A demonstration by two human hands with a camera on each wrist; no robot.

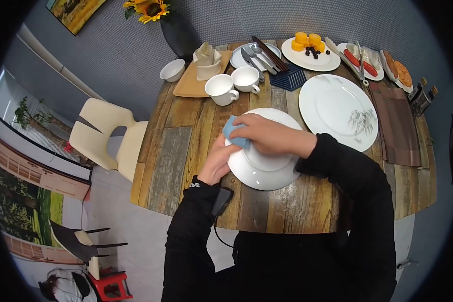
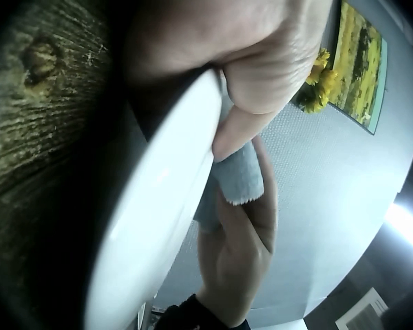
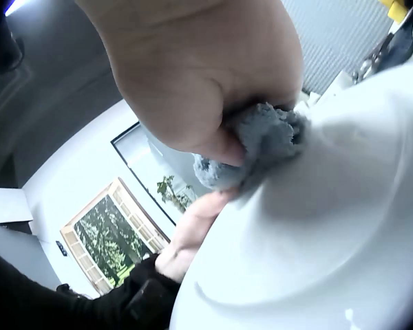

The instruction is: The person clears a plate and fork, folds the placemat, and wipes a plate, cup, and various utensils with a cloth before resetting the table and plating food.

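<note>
A round white plate [image 1: 264, 176] is tilted above the wooden table in front of the person. My left hand [image 1: 216, 161] grips its left rim, the thumb lying over the edge in the left wrist view. A crumpled light blue cloth [image 1: 235, 133] is bunched in my right hand [image 1: 272, 135], whose fingers press it onto the plate's upper left rim. Close to the left thumb, the cloth [image 2: 241, 175] folds against the edge. From the right wrist, the cloth [image 3: 268, 141] shows between the curled fingers and the plate's glossy face [image 3: 316, 227].
Two white cups [image 1: 220, 90] and a wooden tray [image 1: 186, 85] with a folded napkin stand behind. A large patterned plate [image 1: 322, 105] lies at right, beside a brown placemat [image 1: 395, 126]. Cutlery [image 1: 256, 58], a corn plate [image 1: 307, 63] and a sausage plate [image 1: 372, 75] line the back.
</note>
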